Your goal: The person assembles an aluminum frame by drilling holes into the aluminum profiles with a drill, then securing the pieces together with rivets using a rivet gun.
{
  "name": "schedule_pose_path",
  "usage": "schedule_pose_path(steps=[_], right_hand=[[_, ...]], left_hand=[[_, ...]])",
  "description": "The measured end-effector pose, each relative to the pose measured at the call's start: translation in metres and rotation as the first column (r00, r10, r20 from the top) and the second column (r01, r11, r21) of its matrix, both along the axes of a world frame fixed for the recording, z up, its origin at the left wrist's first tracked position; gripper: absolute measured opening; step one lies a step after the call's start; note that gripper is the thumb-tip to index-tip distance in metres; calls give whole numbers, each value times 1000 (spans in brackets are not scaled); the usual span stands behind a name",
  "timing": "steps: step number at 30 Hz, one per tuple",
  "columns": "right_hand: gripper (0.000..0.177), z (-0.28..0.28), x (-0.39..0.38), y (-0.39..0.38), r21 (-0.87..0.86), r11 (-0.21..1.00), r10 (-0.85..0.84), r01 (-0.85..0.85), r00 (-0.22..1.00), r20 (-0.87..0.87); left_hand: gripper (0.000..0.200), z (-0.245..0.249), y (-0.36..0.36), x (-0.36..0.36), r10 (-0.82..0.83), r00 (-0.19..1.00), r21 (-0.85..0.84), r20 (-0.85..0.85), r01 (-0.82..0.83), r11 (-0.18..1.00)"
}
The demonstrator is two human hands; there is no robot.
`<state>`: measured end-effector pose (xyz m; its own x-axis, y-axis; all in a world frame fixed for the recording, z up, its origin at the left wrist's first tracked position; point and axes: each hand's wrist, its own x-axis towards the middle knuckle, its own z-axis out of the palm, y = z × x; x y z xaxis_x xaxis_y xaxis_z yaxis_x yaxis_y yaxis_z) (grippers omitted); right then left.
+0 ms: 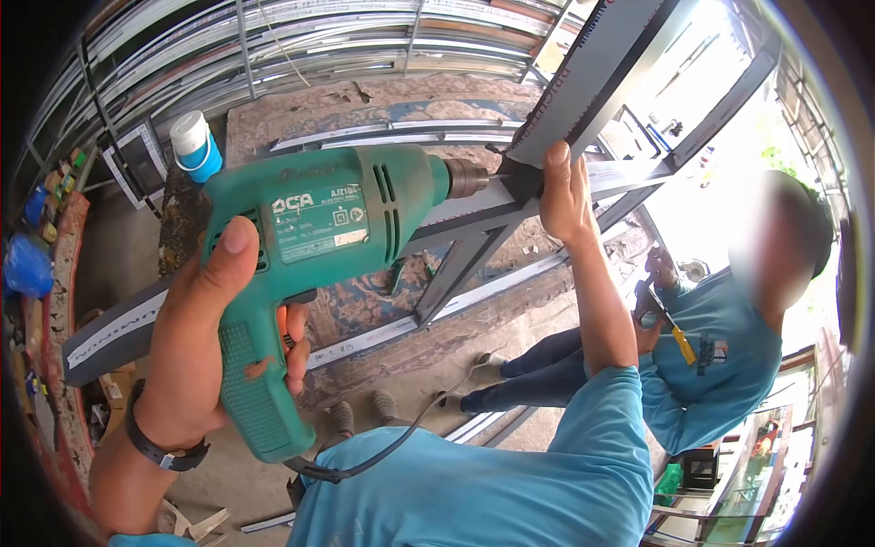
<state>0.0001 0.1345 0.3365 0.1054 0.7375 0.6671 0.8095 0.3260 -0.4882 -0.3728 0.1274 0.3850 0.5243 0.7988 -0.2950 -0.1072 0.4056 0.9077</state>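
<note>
Room is tight: left hand (pixel 196 356) wrapped firmly round green plastic electric drill (pixel 337 219), bit at dark metal frame bar (pixel 592 73) edge; right hand (pixel 565 191) clasps that bar.

Your right hand (pixel 565 196) wraps the frame bar (pixel 583 87), so its fingers are out of sight, and the bit of the drill (pixel 337 219) vanishes just beside them. The drill's grip hides most fingers of your left hand (pixel 196 346). Above your right hand, the bar runs off the top edge.

The left hand (pixel 205 356) grips a green electric drill (pixel 319 214) aimed at a grey metal frame (pixel 474 223). The right hand (pixel 565 191) clasps the frame just beside the drill's tip.
</note>
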Motion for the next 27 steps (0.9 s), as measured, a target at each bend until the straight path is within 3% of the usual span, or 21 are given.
schedule_pose_path(steps=[3,6,24,27], right_hand=[[63,1,2,-1,-73,997,7,-8,1000,-21],[62,-1,2,1,37,999,11,-11,1000,-2],[56,3,-5,-2,112,994,9,-8,1000,-8],[59,8,-2,-3,42,998,39,-38,999,-20]], left_hand=[[67,5,1,2,10,1000,-1,-11,-10,1000],[67,10,5,4,5,999,31,-43,-4,999],[65,11,6,4,-4,1000,-15,-22,4,1000],[64,12,8,5,-10,1000,-9,-16,10,1000]])
